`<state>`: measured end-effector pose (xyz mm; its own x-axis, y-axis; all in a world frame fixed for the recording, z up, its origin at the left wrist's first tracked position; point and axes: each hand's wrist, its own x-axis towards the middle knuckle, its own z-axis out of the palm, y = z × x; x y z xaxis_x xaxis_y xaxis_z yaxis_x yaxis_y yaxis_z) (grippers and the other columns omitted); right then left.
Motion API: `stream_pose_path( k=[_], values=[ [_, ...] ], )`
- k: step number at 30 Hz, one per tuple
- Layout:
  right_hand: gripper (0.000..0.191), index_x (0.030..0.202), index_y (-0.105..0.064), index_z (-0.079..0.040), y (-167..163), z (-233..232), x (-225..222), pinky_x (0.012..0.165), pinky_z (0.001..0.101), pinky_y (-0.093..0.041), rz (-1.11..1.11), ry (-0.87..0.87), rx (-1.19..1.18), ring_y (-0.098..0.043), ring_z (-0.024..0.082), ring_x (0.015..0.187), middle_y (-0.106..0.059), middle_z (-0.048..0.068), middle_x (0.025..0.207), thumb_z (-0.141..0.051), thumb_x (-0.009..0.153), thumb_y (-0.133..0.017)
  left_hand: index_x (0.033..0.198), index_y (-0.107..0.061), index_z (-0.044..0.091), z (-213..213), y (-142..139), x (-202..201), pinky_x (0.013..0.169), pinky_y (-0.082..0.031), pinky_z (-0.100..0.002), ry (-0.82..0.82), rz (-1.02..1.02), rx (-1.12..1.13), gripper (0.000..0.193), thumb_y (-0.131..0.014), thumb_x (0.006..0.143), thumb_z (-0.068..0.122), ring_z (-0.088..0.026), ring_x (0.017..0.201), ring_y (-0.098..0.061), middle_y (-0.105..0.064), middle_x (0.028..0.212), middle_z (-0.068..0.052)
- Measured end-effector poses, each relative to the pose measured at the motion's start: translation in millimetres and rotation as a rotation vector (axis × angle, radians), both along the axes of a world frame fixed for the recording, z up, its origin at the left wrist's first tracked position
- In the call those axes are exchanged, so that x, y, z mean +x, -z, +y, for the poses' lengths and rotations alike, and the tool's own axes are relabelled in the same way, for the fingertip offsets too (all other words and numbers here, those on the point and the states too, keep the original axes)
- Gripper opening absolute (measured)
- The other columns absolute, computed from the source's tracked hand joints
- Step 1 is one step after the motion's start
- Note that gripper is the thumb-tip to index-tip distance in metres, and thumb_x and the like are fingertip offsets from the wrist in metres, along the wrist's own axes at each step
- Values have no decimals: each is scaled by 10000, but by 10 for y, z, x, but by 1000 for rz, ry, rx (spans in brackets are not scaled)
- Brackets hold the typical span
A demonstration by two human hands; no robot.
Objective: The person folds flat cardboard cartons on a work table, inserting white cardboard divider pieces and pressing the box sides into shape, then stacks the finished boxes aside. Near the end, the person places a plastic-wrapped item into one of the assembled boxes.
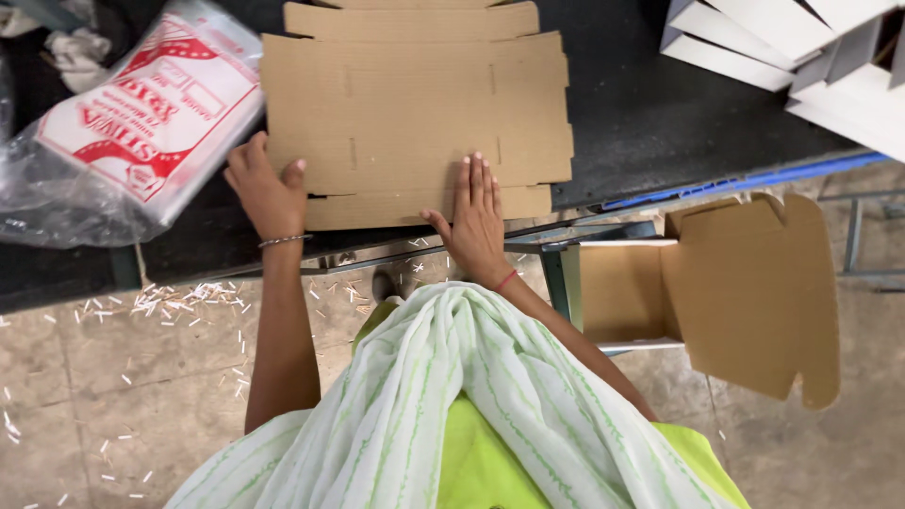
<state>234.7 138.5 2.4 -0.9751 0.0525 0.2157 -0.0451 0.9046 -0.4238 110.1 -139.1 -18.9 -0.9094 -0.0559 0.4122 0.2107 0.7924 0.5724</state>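
Head view: both hands are pressing the flat cardboard box blank (415, 113) on the counter (641, 104); left hand (269, 193) at 9 o'clock, right hand (476, 221) at 6, fingers spread flat, holding nothing. Folding the near flap probably needs firm creasing.

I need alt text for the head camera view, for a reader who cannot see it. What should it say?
Seen from above, a person presses a flat cardboard box blank onto a dark table, left hand at its near left corner and right hand flat on its near edge. A plastic packet lies left; an open carton stands right.
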Motion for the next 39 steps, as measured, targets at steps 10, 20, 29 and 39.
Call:
stream_pose_path(
  k=[10, 20, 29, 39],
  values=[
    [457, 1501, -503, -30, 91, 697, -14, 1119, 376, -504, 92, 71, -411, -640, 287, 1299, -660, 147, 1430, -262, 1107, -504, 1306, -630, 40, -52, -87, -23, 919, -507, -411, -14, -132, 312, 529, -851, 827, 79, -340, 1123, -560, -525, 1278, -174],
    [743, 1544, -379, 47, 205, 1665, -284, 1228, 406, -249, 32, 371, -508, -261, 387, 1548, -266, 272, 1653, -497, 1062, -533, 1340, -651, -24, -21, 19, -51, 1111, -347, -507, 32, 107, 131, 472, -830, 963, 196, -424, 1329, -473, -464, 1508, -295],
    [376, 1310, -619, -51, -56, 1847, -279, 864, 354, -542, 42, 351, -1676, -636, 193, 958, -675, 52, 1085, -97, 943, -684, 1311, -556, 74, 151, -372, -17, 886, -569, -378, 216, -435, 1602, 470, -722, 872, 72, -207, 1048, -678, -658, 1207, -81],
    [370, 1321, -589, -13, -105, 1468, -395, 824, 373, -500, 106, 300, -1437, -610, 210, 944, -658, 85, 1089, 38, 964, -670, 1567, -392, 57, 735, -224, 34, 1129, -420, -448, 165, -410, 353, 491, -519, 1102, 149, -358, 1342, -524, -528, 1475, -234]
  ],
)
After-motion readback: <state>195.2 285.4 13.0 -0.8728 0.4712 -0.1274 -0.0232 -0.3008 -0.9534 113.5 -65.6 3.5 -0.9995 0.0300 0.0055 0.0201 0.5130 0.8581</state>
